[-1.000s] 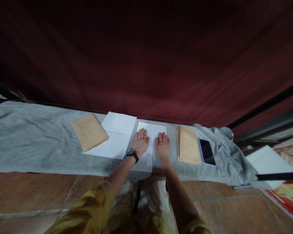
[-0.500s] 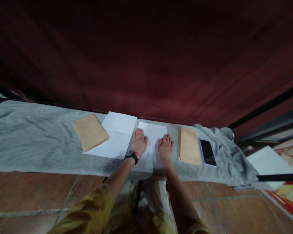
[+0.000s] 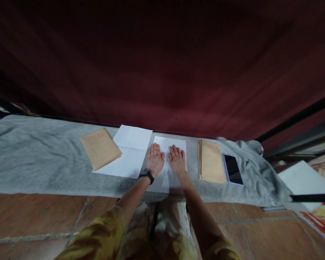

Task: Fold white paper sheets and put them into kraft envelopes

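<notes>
Left hand (image 3: pixel 155 160) flat, palm down, on a white sheet (image 3: pixel 165 180), overlapping its left edge; fingers close together, thumb out, nothing gripped. Right hand (image 3: pixel 177 159) also palm down on the same sheet, near its right edge, fingers slightly spread, nothing gripped. Hands side by side, small gap between. Sheet lies flat directly in front of the person, on a grey cloth-covered tabletop (image 3: pixel 56 159). Black wristband (image 3: pixel 148 177) on left wrist. Just left of the sheet: a second white sheet (image 3: pixel 130 159), crease across it, lower left part under tilted brown envelopes (image 3: pixel 100 148). Right of the hands, apart from the sheet: a brown envelope stack (image 3: pixel 211 162), edges slightly fanned; just beside it a phone (image 3: pixel 233 169), dark screen up, pale purple edge. Cloth bunches beyond the phone. Dark red fabric (image 3: pixel 162 72) behind; brown tile floor (image 3: pixel 38 213) below.
</notes>
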The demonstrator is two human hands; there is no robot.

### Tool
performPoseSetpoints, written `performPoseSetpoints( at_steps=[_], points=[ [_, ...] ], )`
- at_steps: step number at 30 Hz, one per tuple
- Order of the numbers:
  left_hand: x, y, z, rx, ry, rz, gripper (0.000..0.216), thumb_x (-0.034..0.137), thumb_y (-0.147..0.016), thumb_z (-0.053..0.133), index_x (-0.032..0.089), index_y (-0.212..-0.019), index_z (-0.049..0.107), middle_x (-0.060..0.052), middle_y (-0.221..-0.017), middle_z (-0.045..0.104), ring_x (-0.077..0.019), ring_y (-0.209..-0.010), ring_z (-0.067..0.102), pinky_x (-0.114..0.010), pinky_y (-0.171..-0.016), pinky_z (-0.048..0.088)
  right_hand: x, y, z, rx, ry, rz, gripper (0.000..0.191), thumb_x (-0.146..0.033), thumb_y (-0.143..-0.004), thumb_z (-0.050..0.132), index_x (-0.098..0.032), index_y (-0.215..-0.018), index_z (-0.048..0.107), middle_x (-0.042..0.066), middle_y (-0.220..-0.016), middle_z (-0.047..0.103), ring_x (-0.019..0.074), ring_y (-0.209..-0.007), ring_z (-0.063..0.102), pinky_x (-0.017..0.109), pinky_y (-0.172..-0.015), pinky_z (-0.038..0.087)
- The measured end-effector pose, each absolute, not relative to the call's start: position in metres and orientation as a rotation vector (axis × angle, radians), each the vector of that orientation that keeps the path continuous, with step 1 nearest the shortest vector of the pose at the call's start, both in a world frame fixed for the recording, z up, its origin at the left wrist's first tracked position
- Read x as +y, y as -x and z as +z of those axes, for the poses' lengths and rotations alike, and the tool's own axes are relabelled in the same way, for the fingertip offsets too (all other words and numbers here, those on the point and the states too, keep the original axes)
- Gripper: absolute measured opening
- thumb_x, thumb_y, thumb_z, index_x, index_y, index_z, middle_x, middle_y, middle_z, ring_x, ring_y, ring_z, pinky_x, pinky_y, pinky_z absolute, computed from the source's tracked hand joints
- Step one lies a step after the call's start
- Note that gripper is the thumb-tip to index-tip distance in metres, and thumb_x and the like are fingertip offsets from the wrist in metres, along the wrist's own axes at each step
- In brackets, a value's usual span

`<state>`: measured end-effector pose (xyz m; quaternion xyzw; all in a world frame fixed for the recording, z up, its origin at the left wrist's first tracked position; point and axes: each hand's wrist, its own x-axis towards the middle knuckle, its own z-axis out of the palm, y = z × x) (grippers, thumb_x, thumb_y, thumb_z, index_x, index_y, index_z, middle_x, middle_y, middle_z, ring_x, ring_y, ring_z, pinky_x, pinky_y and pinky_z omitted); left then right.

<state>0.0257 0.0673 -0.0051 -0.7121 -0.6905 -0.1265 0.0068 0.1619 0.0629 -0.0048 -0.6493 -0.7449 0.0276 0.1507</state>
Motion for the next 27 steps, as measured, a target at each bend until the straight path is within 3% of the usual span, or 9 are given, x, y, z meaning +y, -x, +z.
performPoseSetpoints(
  at_steps=[8, 14, 19, 27],
  points=[
    [0.068, -0.025, -0.002, -2.137, 2.268, -0.384, 0.060, 0.037, -0.102, 0.027, 0.005, -0.152, 0.035, -0.017, -0.161, 0.029, -0.0283, -0.151, 0.021, -0.046, -0.124, 0.015, 0.071, -0.164, -0.006, -2.122, 1.901, 0.052, 0.047, -0.033, -0.105, 0.031, -0.025, -0.151, 0.042, 0.005, -0.159, 0.037, 0.0242, -0.145, 0.034, 0.048, -0.120, 0.018],
    [0.082, -0.035, 0.004, -1.887, 2.592, -0.388, 0.056, 0.038, -0.104, 0.022, 0.014, -0.151, 0.041, -0.008, -0.160, 0.036, -0.0250, -0.151, 0.024, -0.044, -0.124, 0.016, 0.073, -0.167, -0.001, -2.126, 1.911, 0.092, 0.046, -0.028, -0.103, 0.035, -0.029, -0.148, 0.045, 0.003, -0.159, 0.038, 0.0237, -0.143, 0.037, 0.047, -0.118, 0.022],
    [0.095, -0.038, 0.005, -1.824, 2.635, -0.422, 0.057, 0.042, -0.104, 0.022, 0.015, -0.149, 0.044, -0.008, -0.158, 0.039, -0.0254, -0.150, 0.025, -0.046, -0.124, 0.017, 0.078, -0.171, 0.003, -2.132, 1.924, 0.102, 0.048, -0.027, -0.103, 0.034, -0.026, -0.150, 0.044, 0.006, -0.159, 0.038, 0.0236, -0.143, 0.036, 0.044, -0.117, 0.025],
    [0.114, -0.039, 0.002, -1.874, 2.614, -0.428, 0.055, 0.042, -0.103, 0.024, 0.021, -0.150, 0.044, -0.006, -0.160, 0.035, -0.0267, -0.151, 0.024, -0.050, -0.123, 0.014, 0.090, -0.168, 0.003, -2.050, 2.012, 0.120, 0.049, -0.030, -0.103, 0.032, -0.023, -0.151, 0.042, 0.008, -0.160, 0.034, 0.0268, -0.147, 0.031, 0.050, -0.119, 0.018]
  ],
)
